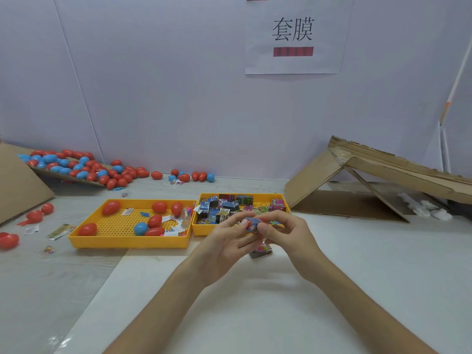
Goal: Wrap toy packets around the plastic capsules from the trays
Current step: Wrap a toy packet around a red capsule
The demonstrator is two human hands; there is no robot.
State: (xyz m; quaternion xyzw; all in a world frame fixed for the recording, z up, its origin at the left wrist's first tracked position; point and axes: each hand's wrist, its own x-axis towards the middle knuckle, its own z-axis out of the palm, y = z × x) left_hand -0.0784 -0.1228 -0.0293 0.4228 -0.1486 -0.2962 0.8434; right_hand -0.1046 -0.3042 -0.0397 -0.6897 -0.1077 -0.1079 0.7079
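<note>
Head cam check-in, here's what I've got. Both hands are up over the middle of the desk (370,264), just on the near side of the right tray (198,229). The left hand (224,242) and right hand (284,232) have one red capsule (247,224) between them, with a blue printed packet (256,222) sitting around its middle. A bit of red pokes out at the left end. The left-hand fingers (233,221) are curled in and pinching it from the left, and the right-hand fingers (267,227) are pinching it from the right. It's held in the air, clear of the desk.

Right below the hands a pink packet (261,250) lies on the desk. The right tray is yellow and piled with flat printed packets (224,206). Just beside it on the left is the left tray (127,241), also yellow. It holds a handful of loose red capsules (111,207), one blue capsule (141,228), and some paper scraps and small colourful bits I can't make out.

Far left, a heap of red and blue capsules (84,167) spills off a cardboard sheet (63,176) along the wall. A few more red ones sit at the left edge. Far right there's a cardboard piece (370,175) propped like a tent, with white foam bits (431,209) next to it. A paper sign (292,34) hangs on the wall.
</note>
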